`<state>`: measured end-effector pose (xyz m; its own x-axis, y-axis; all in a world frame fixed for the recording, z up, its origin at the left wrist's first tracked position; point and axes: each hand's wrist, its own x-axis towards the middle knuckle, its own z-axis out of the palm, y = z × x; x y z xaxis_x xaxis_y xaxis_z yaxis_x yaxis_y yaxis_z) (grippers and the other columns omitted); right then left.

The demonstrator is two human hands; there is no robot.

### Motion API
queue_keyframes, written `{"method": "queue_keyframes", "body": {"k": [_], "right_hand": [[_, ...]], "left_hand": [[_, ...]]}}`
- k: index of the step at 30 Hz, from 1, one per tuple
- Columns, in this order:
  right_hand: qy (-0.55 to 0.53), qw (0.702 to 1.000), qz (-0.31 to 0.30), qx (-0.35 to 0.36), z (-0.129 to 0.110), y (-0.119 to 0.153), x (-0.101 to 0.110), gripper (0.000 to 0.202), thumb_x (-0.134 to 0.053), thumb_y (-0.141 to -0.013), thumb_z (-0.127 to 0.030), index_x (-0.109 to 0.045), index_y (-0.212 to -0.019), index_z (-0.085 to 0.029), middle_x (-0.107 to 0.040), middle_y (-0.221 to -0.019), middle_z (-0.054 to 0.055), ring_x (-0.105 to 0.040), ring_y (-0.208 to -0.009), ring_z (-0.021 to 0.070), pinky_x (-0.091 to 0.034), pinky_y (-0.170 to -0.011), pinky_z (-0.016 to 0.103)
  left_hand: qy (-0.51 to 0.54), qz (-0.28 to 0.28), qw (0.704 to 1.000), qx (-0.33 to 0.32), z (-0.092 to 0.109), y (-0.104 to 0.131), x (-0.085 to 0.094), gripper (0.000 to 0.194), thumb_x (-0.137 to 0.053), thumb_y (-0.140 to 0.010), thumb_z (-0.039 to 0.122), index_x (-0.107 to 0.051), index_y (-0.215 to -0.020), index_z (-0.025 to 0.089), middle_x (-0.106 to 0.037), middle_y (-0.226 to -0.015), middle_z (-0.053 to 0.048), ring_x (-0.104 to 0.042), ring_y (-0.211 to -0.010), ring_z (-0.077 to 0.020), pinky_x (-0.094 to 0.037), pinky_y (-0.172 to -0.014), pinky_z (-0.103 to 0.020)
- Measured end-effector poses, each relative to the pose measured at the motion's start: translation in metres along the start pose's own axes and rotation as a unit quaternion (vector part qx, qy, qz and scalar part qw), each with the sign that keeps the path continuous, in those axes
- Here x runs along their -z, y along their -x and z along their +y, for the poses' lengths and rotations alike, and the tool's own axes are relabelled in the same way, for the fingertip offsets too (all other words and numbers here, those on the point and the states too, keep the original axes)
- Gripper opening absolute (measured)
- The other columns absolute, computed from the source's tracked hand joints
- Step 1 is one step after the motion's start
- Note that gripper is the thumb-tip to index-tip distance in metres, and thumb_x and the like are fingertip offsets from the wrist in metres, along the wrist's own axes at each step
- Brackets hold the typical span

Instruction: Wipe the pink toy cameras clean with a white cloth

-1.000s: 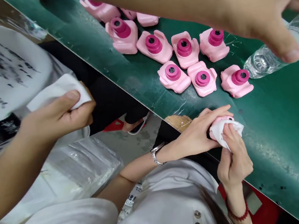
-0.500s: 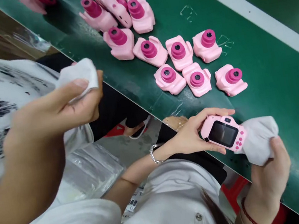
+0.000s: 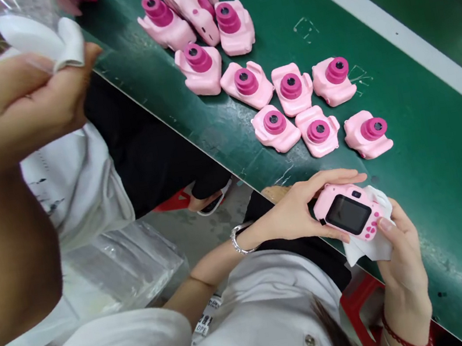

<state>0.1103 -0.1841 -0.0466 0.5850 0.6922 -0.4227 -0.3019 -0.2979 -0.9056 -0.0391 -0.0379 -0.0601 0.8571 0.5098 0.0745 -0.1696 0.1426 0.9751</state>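
A pink toy camera (image 3: 348,213) is held over the table's near edge, its dark screen and pink buttons facing up. My left hand (image 3: 287,214), with a silver bracelet at the wrist, grips its left end between thumb and fingers. On the other end, my right hand (image 3: 404,245) pinches a white cloth (image 3: 370,250) against the camera. Its thumb rests beside the buttons, and the cloth lies behind and below the camera body; the fingers underneath are hidden.
Several pink toy cameras (image 3: 291,87) stand lens up on the green table (image 3: 439,173). A co-worker's hand (image 3: 42,104) holds a white cloth (image 3: 70,43) at the upper left. Clear plastic bags (image 3: 127,267) lie below. A red stool (image 3: 362,307) is under the table edge.
My right hand has moved left onto the camera, bringing the cloth behind it with the thumb on its face. The co-worker's hand has shifted up and left. The view has shifted slightly.
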Motion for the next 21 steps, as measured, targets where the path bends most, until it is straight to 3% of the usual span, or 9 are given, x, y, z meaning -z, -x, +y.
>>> {"method": "queue_keyframes", "body": {"k": [4,8,12,14,18,21], "right_hand": [[-0.020,0.999,-0.013,-0.037,-0.011,-0.017,-0.003,0.031,-0.071,-0.073,-0.045,-0.071,-0.091,-0.020,-0.073,-0.083,0.004,-0.066,-0.064,0.0207,-0.058,-0.069,0.037],[-0.055,0.994,0.003,-0.096,-0.029,-0.028,-0.005,0.028,-0.077,-0.065,-0.046,-0.064,-0.069,-0.021,-0.065,-0.058,-0.001,-0.053,-0.041,0.0164,-0.060,-0.063,0.039],[-0.097,0.986,0.013,-0.136,-0.046,-0.027,-0.014,0.031,-0.083,-0.056,-0.043,-0.062,-0.063,-0.022,-0.066,-0.060,-0.002,-0.058,-0.045,0.0166,-0.058,-0.054,0.032],[-0.105,0.984,0.016,-0.146,-0.051,-0.026,-0.020,0.032,-0.085,-0.054,-0.042,-0.064,-0.066,-0.022,-0.069,-0.064,-0.001,-0.061,-0.051,0.0171,-0.059,-0.059,0.031],[-0.083,0.986,0.003,-0.147,-0.051,-0.025,-0.025,0.049,-0.086,-0.055,-0.048,-0.074,-0.094,-0.021,-0.076,-0.085,0.005,-0.070,-0.068,0.0232,-0.061,-0.068,0.035],[-0.055,0.990,-0.003,-0.128,-0.048,-0.025,-0.027,0.052,-0.084,-0.060,-0.050,-0.074,-0.102,-0.020,-0.077,-0.094,0.008,-0.071,-0.076,0.0245,-0.060,-0.071,0.035]], "left_hand": [[0.031,0.004,0.999,0.012,-0.006,0.001,0.009,0.094,-0.094,-0.064,0.034,-0.050,-0.147,0.032,-0.054,-0.152,-0.010,-0.062,-0.122,-0.0240,-0.052,-0.096,-0.034],[0.063,0.044,0.997,-0.013,-0.019,0.001,0.019,0.082,-0.093,-0.065,0.037,-0.057,-0.137,0.027,-0.062,-0.140,-0.012,-0.061,-0.098,-0.0170,-0.052,-0.082,-0.029],[0.106,0.073,0.990,-0.059,-0.030,0.001,0.020,0.066,-0.090,-0.071,0.034,-0.058,-0.129,0.024,-0.069,-0.127,-0.011,-0.060,-0.091,-0.0137,-0.050,-0.076,-0.025],[0.105,0.075,0.989,-0.070,-0.031,0.001,0.019,0.060,-0.088,-0.074,0.032,-0.059,-0.125,0.023,-0.070,-0.123,-0.010,-0.060,-0.089,-0.0130,-0.050,-0.078,-0.025],[0.082,0.073,0.992,-0.063,-0.028,0.001,0.019,0.051,-0.087,-0.075,0.033,-0.062,-0.119,0.021,-0.070,-0.111,-0.007,-0.060,-0.086,-0.0129,-0.050,-0.079,-0.026],[0.076,0.076,0.993,-0.048,-0.025,0.002,0.019,0.049,-0.086,-0.075,0.037,-0.063,-0.114,0.020,-0.067,-0.107,-0.006,-0.059,-0.086,-0.0135,-0.050,-0.080,-0.027]]}}
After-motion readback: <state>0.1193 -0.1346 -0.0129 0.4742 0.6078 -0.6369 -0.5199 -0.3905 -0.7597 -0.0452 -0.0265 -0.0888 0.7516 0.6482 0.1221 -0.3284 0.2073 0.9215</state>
